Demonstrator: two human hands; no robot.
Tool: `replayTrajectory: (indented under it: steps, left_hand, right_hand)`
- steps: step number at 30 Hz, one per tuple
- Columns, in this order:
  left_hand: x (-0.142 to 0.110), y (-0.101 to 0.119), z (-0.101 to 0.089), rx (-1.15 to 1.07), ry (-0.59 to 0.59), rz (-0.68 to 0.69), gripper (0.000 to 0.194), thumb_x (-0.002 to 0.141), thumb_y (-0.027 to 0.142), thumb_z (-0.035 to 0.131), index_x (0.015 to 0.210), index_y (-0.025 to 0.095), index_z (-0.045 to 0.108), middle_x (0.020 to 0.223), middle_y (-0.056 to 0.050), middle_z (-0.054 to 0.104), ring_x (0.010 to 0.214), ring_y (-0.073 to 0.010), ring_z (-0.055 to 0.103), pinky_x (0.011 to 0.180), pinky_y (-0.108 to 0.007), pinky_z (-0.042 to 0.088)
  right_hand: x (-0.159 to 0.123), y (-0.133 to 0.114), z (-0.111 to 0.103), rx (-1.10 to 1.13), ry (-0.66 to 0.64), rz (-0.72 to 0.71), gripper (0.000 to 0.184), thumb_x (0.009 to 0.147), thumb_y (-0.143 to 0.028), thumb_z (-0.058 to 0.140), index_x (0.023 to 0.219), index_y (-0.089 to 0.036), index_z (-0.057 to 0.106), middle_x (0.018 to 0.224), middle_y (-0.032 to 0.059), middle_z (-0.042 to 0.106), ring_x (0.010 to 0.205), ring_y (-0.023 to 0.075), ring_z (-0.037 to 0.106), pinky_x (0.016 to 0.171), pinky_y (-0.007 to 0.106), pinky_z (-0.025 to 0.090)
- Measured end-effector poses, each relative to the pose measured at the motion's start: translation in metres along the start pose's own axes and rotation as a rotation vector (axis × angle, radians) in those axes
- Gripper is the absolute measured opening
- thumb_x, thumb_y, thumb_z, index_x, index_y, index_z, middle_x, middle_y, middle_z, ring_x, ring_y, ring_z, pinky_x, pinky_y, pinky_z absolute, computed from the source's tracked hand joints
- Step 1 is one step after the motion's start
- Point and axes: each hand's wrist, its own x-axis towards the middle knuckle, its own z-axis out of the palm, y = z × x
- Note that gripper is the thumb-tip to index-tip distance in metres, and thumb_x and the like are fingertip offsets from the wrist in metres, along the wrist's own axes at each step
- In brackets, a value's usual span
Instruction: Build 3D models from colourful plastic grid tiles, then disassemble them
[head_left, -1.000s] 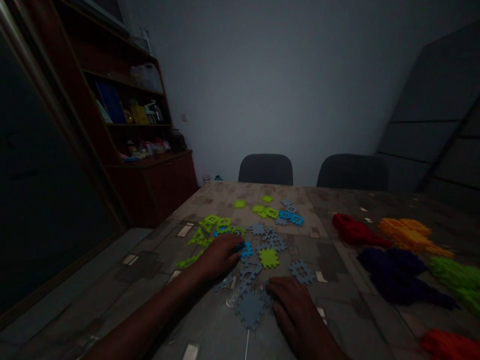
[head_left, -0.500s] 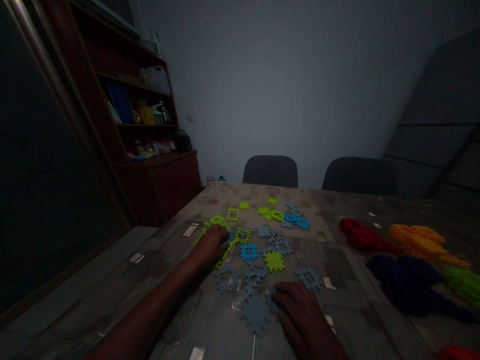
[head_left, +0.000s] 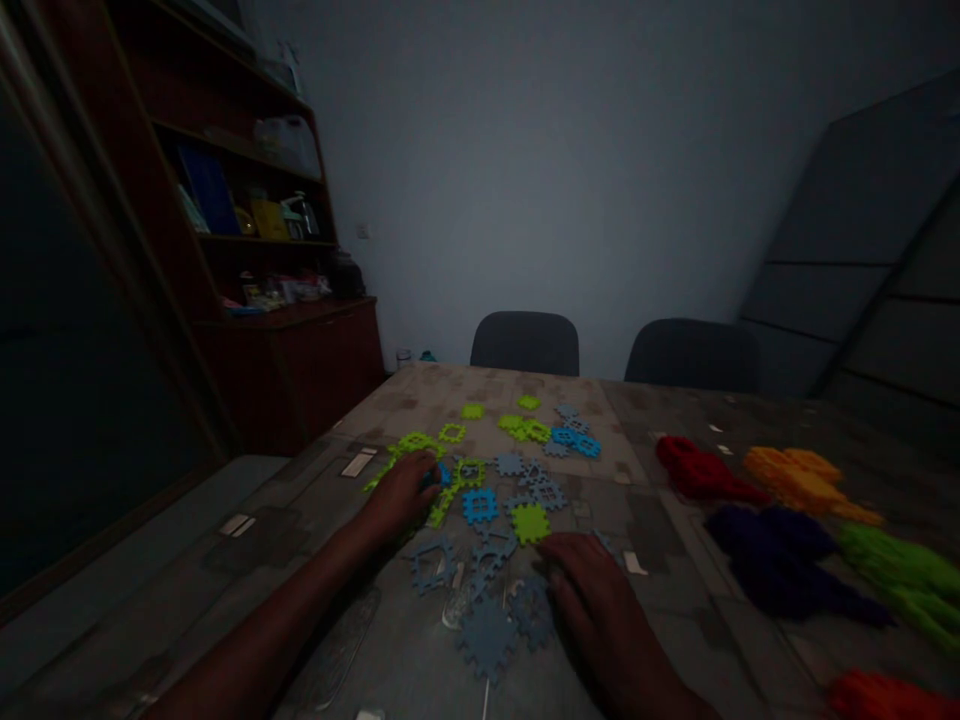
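My left hand (head_left: 409, 487) reaches to the left part of a spread of toothed plastic tiles, fingers curled with a blue tile (head_left: 442, 474) at the fingertips. Lime-green frame tiles (head_left: 469, 473) lie beside and under it. My right hand (head_left: 592, 585) rests low over the table, palm down, fingers loosely extended and no tile visible in them. Near its fingertips is a solid lime-green tile (head_left: 530, 523). A grey tile (head_left: 531, 610) and a larger grey square (head_left: 488, 635) lie to its left. Another blue window tile (head_left: 479, 506) sits between the hands.
The table (head_left: 300, 570) has a patterned cover. On the right are heaps of red (head_left: 701, 470), orange (head_left: 802, 475), dark purple (head_left: 787, 565) and green pieces (head_left: 900, 570). Two chairs (head_left: 525, 342) stand beyond the far edge. A shelf cabinet (head_left: 300, 370) is at left.
My left hand has moved left, away from the blue window tile, to another blue tile among the green ones. My right hand has moved off a small grey tile, slightly forward, covering another grey window tile.
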Motion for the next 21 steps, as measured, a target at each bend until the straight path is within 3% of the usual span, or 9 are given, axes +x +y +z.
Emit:
replayTrajectory:
  steps: [3, 7, 11, 16, 21]
  left_hand:
    - [0.001, -0.004, 0.003, 0.013, 0.000, -0.009, 0.018, 0.083, 0.021, 0.058, 0.099, 0.019, 0.065, 0.105, -0.010, 0.066, 0.104, -0.0281, 0.060, 0.096, -0.041, 0.045]
    - [0.002, -0.009, 0.007, 0.022, -0.007, 0.001, 0.024, 0.083, 0.016, 0.054, 0.103, 0.018, 0.067, 0.111, -0.013, 0.066, 0.108, -0.0292, 0.060, 0.099, -0.042, 0.045]
    - [0.002, -0.016, 0.006, 0.020, -0.010, -0.008, 0.028, 0.077, 0.013, 0.058, 0.102, 0.020, 0.069, 0.126, -0.013, 0.063, 0.120, -0.0303, 0.057, 0.105, -0.044, 0.043]
    - [0.001, -0.022, 0.001, 0.009, -0.025, -0.036, 0.026, 0.077, 0.020, 0.066, 0.102, 0.021, 0.070, 0.130, -0.012, 0.062, 0.122, -0.0316, 0.056, 0.106, -0.044, 0.042]
    - [0.001, -0.020, 0.001, -0.010, -0.030, -0.046, 0.039, 0.077, 0.018, 0.068, 0.116, 0.019, 0.067, 0.119, -0.012, 0.067, 0.112, -0.0300, 0.062, 0.099, -0.041, 0.046]
  right_hand:
    - [0.033, 0.012, -0.004, -0.152, -0.053, 0.130, 0.035, 0.098, -0.018, 0.042, 0.128, -0.019, 0.059, 0.132, 0.0112, 0.062, 0.124, 0.0235, 0.054, 0.107, 0.041, 0.042]
    - [0.088, 0.050, -0.009, -0.274, -0.058, 0.293, 0.039, 0.099, -0.019, 0.043, 0.136, -0.015, 0.056, 0.144, 0.0146, 0.053, 0.134, 0.0267, 0.045, 0.112, 0.043, 0.035]
    - [0.129, 0.091, -0.015, -0.354, -0.101, 0.401, 0.038, 0.100, -0.031, 0.054, 0.137, -0.021, 0.054, 0.145, 0.0114, 0.050, 0.127, 0.0294, 0.051, 0.107, 0.054, 0.040]
    - [0.148, 0.118, -0.013, -0.430, -0.196, 0.422, 0.038, 0.098, -0.037, 0.060, 0.132, -0.021, 0.056, 0.140, 0.0104, 0.053, 0.121, 0.0287, 0.056, 0.101, 0.053, 0.046]
    - [0.136, 0.115, -0.005, -0.491, -0.270, 0.380, 0.039, 0.099, -0.037, 0.057, 0.135, -0.021, 0.054, 0.141, 0.0110, 0.051, 0.123, 0.0299, 0.053, 0.101, 0.053, 0.044]
